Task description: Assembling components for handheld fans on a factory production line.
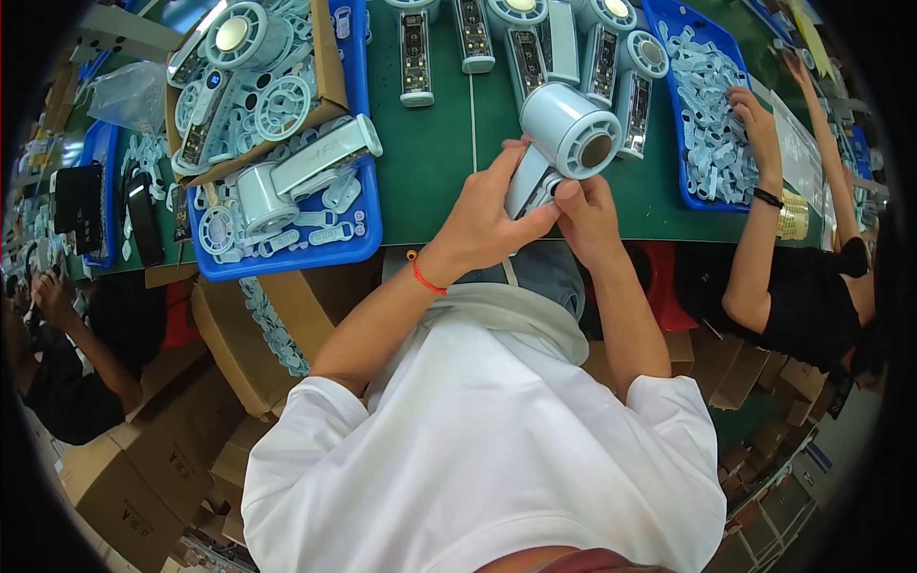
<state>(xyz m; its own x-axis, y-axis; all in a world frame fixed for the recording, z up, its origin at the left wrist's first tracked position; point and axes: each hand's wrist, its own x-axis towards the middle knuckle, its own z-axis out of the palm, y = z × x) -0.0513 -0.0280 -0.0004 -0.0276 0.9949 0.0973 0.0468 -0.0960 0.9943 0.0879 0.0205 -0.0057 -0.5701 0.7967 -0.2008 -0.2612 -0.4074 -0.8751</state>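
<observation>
A pale blue handheld fan (562,113), shaped like a hair dryer, is held over the table's near edge with its round barrel tilted up to the right. My left hand (478,218) wraps its fingers and thumb around the handle. On the other side, my right hand (592,224) grips the handle just below the barrel, its thumb pressed near a small dark part. Beyond my hands stand several similar fans with uncovered handles, one of them showing its circuit board (415,59). Fingertips behind the handle are hidden.
At left, a blue tray (288,265) holds pale plastic parts, a fan and a cardboard box (330,62) full of parts. Another blue tray (684,158) of small parts stands at right, a co-worker's hand (757,129) in it. Cartons (129,492) sit on the floor.
</observation>
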